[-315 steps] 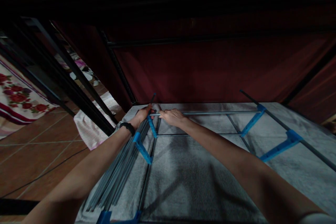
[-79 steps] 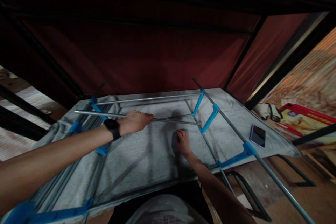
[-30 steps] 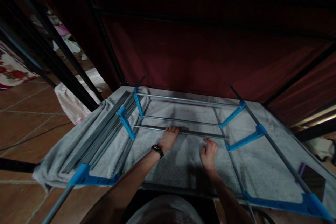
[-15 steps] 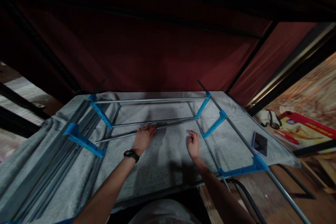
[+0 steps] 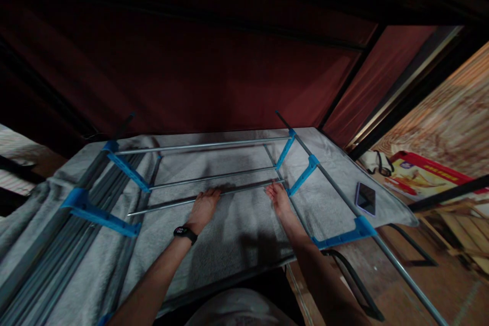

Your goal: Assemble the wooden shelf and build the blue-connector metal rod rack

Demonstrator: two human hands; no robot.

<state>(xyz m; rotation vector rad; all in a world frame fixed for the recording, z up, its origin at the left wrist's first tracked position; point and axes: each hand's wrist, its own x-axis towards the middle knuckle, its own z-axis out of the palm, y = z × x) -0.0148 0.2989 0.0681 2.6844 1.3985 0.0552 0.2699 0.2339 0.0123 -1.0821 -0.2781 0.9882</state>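
A loose grey metal rod (image 5: 237, 191) lies across the grey cloth shelf (image 5: 237, 234), running from lower left up to the right. My left hand (image 5: 203, 208), with a black watch on the wrist, rests its fingers on the rod near its middle. My right hand (image 5: 278, 198) grips the rod's right end, close to a blue plastic connector (image 5: 302, 176). Two fitted rods (image 5: 202, 146) span the frame behind the loose one, between blue connectors (image 5: 128, 170) on the left and on the right.
A bundle of spare grey rods (image 5: 46, 260) lies along the left of the shelf. A phone (image 5: 365, 198) rests on the cloth at the right. Dark red fabric walls (image 5: 214, 76) close the back. A red box (image 5: 428, 175) and a bag lie on the floor at right.
My right hand has moved up from the cloth onto the loose rod's right end. My left hand stays on the rod. The view has swung a little to the right.
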